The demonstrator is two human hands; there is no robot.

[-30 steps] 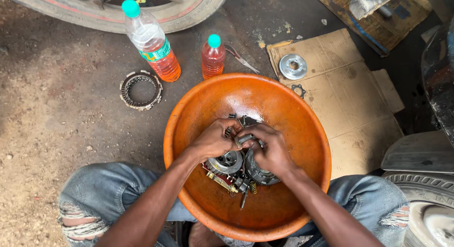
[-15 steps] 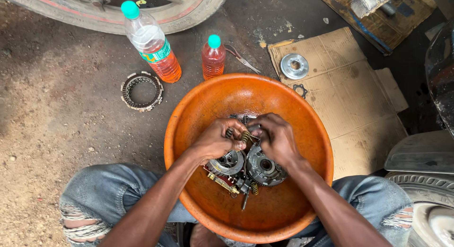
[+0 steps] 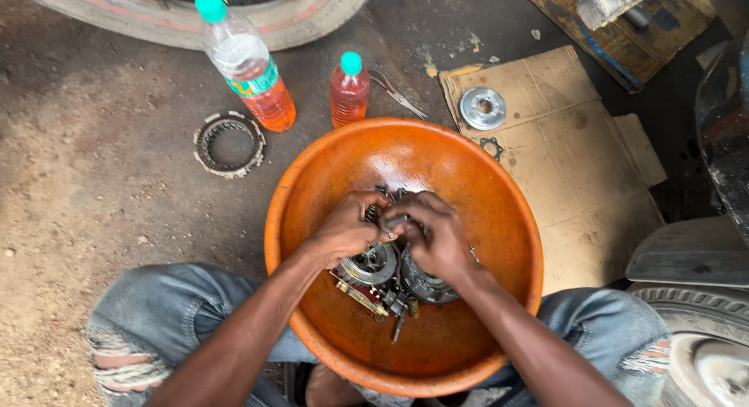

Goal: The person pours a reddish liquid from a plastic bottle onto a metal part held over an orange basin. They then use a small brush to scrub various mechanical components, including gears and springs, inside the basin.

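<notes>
A large orange basin sits between my knees with oily metal parts in its bottom: two round clutch-like assemblies, bolts and small pieces. My left hand and my right hand meet over the middle of the basin. Together they grip a small grey metal part pinched between the fingers of both. The round assemblies lie just below my hands, partly hidden by them.
Two capped bottles of orange liquid stand beyond the basin, with a toothed metal ring to the left and pliers near them. Flattened cardboard at right carries a metal disc. Tyres lie at top and lower right.
My hands have shifted slightly within the basin and closed together on the small part; the right hand has turned over the round assemblies. The camera moved a little.
</notes>
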